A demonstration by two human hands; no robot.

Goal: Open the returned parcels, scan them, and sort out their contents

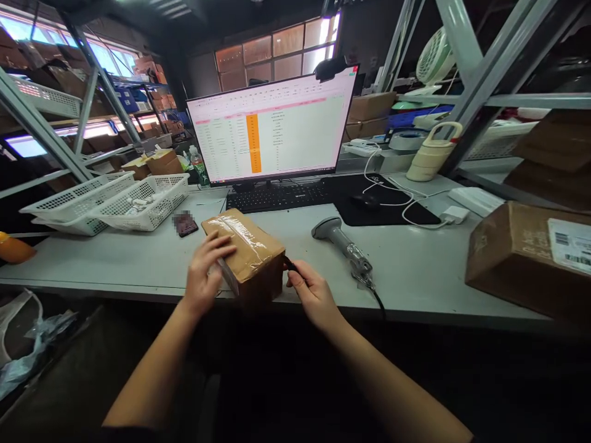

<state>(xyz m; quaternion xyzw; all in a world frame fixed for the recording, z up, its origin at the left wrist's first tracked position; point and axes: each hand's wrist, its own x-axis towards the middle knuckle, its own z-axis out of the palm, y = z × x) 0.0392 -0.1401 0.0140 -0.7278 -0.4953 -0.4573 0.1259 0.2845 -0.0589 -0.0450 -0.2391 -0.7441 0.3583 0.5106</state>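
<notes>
A small brown cardboard box (252, 243) with clear tape over its top sits at the desk's front edge. My left hand (205, 271) grips its left side, fingers over the top and thumb lower down. Against the right side of the box, my right hand (316, 292) pinches a slim black tool (289, 263); its tip is hidden by the box, and its exact kind is unclear. A grey barcode scanner (341, 241) lies on the desk to the right of my right hand, its cable hanging over the edge.
Behind the box stand a keyboard (277, 197) and a monitor (295, 141). White perforated baskets (157, 212) and a phone (185, 224) are on the left. At right are a mouse pad (406, 215), a cream tumbler (431, 157) and a larger labelled carton (521, 258).
</notes>
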